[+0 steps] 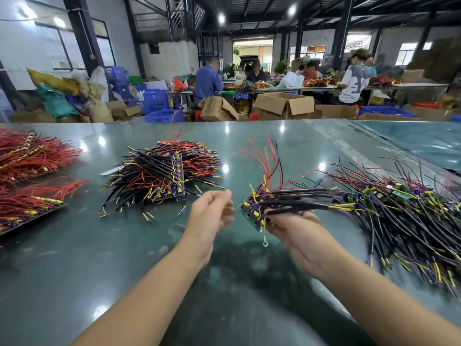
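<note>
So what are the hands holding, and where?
The right hand grips a wired circuit board by its near edge; the left hand holds nothing.

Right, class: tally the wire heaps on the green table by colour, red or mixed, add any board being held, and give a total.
Red heaps: 2
Mixed heaps: 2
Board held in the right hand: 1
Total: 5
</note>
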The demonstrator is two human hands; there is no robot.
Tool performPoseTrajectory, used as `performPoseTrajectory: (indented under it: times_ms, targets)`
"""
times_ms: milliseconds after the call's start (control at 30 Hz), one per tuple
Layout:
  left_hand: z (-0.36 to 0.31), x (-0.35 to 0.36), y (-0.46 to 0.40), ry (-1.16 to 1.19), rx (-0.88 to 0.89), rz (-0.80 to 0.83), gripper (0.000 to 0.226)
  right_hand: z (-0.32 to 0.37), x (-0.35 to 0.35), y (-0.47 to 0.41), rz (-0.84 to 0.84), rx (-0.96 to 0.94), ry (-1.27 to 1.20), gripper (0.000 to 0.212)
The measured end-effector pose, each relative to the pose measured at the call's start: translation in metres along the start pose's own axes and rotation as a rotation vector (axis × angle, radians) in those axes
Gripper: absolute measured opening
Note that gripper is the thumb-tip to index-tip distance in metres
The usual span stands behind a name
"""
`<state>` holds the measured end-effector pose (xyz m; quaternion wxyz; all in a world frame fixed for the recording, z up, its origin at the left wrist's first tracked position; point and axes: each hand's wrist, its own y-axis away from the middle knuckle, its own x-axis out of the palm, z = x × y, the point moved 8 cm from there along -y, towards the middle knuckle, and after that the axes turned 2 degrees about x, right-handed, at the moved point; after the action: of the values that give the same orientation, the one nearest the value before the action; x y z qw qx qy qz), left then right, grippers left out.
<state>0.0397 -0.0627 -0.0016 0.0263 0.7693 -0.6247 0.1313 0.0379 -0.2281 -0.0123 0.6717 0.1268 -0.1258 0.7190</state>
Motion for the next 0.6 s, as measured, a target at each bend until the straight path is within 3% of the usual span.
performPoseTrajectory:
  times_ms: [100,167,300,400,500,600]
  targets:
    - [0.020,0.026,0.010,0.000,-0.186,0.303,0.013,-0.005,0.002,0.000,0.003,0.032,0.067,0.022]
    - [0.025,0.032,0.015,0.040,-0.239,0.400,0.014,-0.007,-0.002,-0.002,-0.028,0.045,0.117,0.030]
    - [0.025,0.031,0.013,0.038,-0.198,0.455,0.006,0.003,0.000,-0.003,0.045,-0.005,0.211,0.030]
    - [0.027,0.035,0.014,0.113,-0.202,0.508,0.024,0.010,0.008,0.001,0.167,-0.047,0.211,0.034]
    - [0.024,0.037,0.013,0.193,-0.166,0.509,0.033,0.008,0.005,0.001,0.179,-0.030,0.191,0.029]
    - [0.021,0.034,0.013,0.164,-0.132,0.488,0.022,0.006,0.005,0.001,0.189,0.010,0.217,0.030]
